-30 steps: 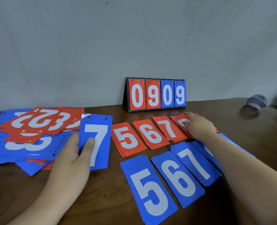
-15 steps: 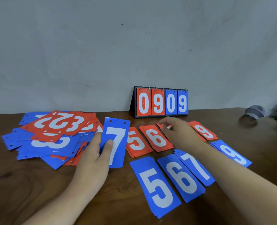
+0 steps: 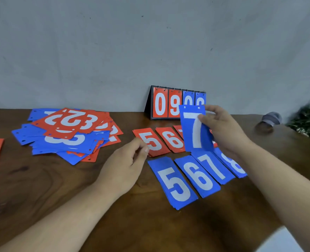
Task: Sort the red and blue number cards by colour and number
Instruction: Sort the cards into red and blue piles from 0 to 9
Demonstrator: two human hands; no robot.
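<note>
Rectangular blue card with a white 7 (image 3: 196, 131) is off the brown wooden worktop (image 3: 41, 188), held upright in your right hand (image 3: 223, 128) above the near row's blue 7 stack (image 3: 213, 167). Step looks like placing a sorted card. Next move, I'd judge: lay it flat on that stack, not a neighbouring one. Right fingers (image 3: 203, 118) are clamped on its right edge, wrist raised. Left hand (image 3: 127, 166) is just beside the red 5 stack (image 3: 151, 142), fingers loosely curled, holding nothing.

Pile (image 3: 67, 135) left, rows (image 3: 174, 184) right — scoreboard (image 3: 161, 104) behind
</note>
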